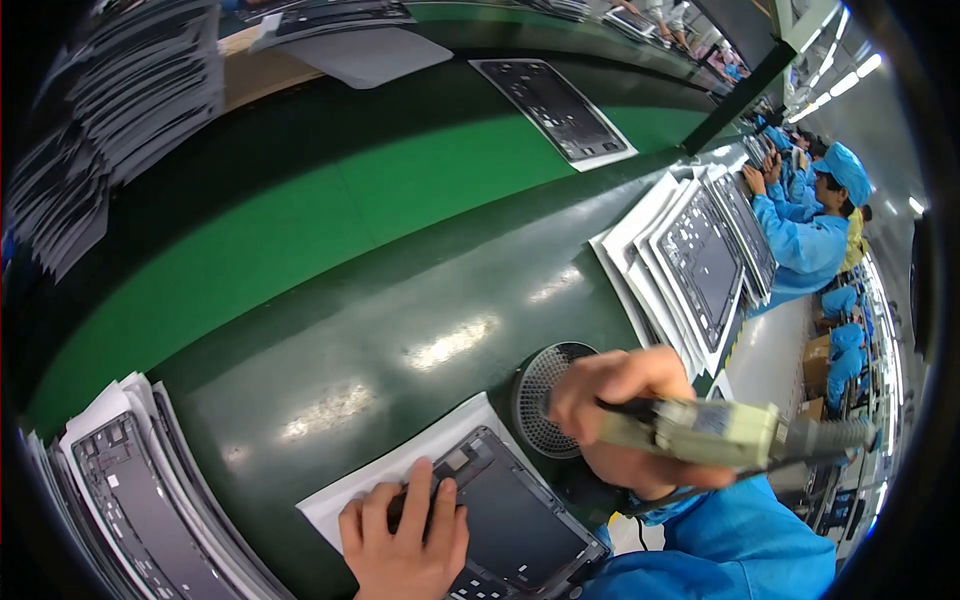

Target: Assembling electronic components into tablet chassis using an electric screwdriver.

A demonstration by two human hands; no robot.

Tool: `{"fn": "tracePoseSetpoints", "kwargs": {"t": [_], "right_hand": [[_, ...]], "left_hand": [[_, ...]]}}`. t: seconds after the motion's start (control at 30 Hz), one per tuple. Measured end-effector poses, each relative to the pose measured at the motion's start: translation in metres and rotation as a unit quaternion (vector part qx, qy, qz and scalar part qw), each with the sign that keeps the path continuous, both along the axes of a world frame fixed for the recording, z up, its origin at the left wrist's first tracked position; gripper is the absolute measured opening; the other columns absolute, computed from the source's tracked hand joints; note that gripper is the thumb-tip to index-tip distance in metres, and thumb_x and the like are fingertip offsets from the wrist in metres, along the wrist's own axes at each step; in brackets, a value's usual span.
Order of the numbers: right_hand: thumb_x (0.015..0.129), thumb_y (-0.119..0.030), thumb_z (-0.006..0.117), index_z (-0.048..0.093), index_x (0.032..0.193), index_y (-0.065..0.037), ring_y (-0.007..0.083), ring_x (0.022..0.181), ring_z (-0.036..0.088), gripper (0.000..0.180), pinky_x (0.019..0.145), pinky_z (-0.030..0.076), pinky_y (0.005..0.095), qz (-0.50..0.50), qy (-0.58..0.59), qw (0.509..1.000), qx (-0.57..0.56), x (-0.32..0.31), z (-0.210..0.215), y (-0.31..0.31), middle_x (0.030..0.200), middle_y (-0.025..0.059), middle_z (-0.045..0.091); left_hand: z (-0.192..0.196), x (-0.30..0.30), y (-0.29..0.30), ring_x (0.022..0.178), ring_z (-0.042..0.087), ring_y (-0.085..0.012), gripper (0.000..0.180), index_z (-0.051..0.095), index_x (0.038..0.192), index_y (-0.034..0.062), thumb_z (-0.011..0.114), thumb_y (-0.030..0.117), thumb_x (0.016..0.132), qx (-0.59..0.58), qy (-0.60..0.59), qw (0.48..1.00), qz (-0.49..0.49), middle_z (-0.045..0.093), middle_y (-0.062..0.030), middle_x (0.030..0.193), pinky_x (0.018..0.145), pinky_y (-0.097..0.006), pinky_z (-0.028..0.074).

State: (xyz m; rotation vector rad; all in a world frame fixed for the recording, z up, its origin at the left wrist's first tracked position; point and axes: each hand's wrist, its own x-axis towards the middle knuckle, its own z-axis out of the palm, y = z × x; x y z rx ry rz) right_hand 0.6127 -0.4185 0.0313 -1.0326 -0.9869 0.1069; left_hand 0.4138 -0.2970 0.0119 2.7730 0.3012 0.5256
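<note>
My left hand (410, 535) lies with its fingers spread on the upper left part of a dark, tablet-sized panel (520, 510). The panel has small metal parts and white patches along its edges. Under it is a white sheet (350, 490). To the right, my right hand (635, 420) is closed around a pale yellow-green, gun-shaped tool (715, 432) with a dark ribbed hose end at its far right. The tool is blurred, and I cannot tell its exact kind. Just left of this hand is a round black mesh-topped holder (545, 400), partly covered by it.
Stacks of similar panels on white sheets stand at the lower left (150, 510) and right (700, 260). Another panel (555, 110) lies on the green belt (300, 220) beyond the bench. Piled sheets (150, 90) fill the upper left. A co-worker in blue (800, 235) sits at the right.
</note>
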Motion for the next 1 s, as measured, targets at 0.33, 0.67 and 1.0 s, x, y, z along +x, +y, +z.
{"fn": "tracePoseSetpoints", "kwargs": {"t": [0.33, 0.67, 1.0], "right_hand": [[0.094, -0.021, 0.069, 0.056, 0.107, 0.009, 0.0310, 0.064, 0.062, 0.035, 0.063, 0.055, 0.0417, 0.182, 0.045, 0.982, -0.003, -0.053, 0.008, 0.033, 0.072, 0.0137, 0.061], [0.082, -0.087, 0.046, 0.054, 0.095, 0.003, 0.0228, 0.043, 0.055, 0.092, 0.044, 0.052, 0.0381, 0.098, 0.015, 0.995, -0.025, -0.064, -0.005, 0.046, 0.057, 0.0120, 0.059], [0.075, -0.092, 0.049, 0.054, 0.083, 0.003, 0.0225, 0.042, 0.057, 0.095, 0.044, 0.054, 0.0362, 0.131, -0.019, 0.991, -0.025, -0.061, -0.011, 0.054, 0.055, 0.0095, 0.058]], "left_hand": [[-0.007, -0.009, -0.001, 0.109, 0.055, -0.0256, 0.035, 0.071, 0.114, 0.0126, 0.071, 0.024, 0.081, -0.043, -0.018, 0.999, 0.019, 0.061, -0.0035, 0.134, 0.094, -0.043, 0.041], [-0.012, -0.010, -0.004, 0.108, 0.054, -0.0283, 0.035, 0.070, 0.114, 0.0092, 0.069, 0.023, 0.082, -0.055, -0.033, 0.998, 0.025, 0.059, -0.0055, 0.134, 0.092, -0.045, 0.041], [-0.009, -0.013, -0.003, 0.110, 0.053, -0.0306, 0.037, 0.069, 0.116, 0.0074, 0.068, 0.023, 0.083, -0.053, -0.025, 0.998, 0.020, 0.057, -0.0076, 0.137, 0.092, -0.047, 0.042]]}}
